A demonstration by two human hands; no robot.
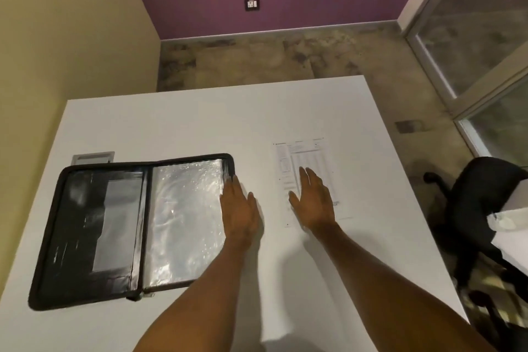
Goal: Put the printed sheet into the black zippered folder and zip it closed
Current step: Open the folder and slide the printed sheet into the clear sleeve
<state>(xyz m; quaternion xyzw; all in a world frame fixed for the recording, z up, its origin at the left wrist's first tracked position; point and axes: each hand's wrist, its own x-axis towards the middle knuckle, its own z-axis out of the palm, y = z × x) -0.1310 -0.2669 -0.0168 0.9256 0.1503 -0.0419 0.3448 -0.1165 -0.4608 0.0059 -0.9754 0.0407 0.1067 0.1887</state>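
Observation:
The black zippered folder (100,226) lies spread flat on the left half of the white table (200,123), its right side showing a shiny clear sleeve. My left hand (238,208) lies flat with straight fingers, its fingertips touching the folder's right edge. The printed sheet (307,157) lies flat on the table to the right of the folder, a gap of bare table between them. My right hand (313,200) is spread flat over the lower middle of the sheet, fingers straight, hiding part of the print.
A grey cable hatch (93,158) is set in the table just behind the folder. A black office chair (483,208) stands off the table's right edge. The yellow wall runs along the left, with floor beyond the far edge.

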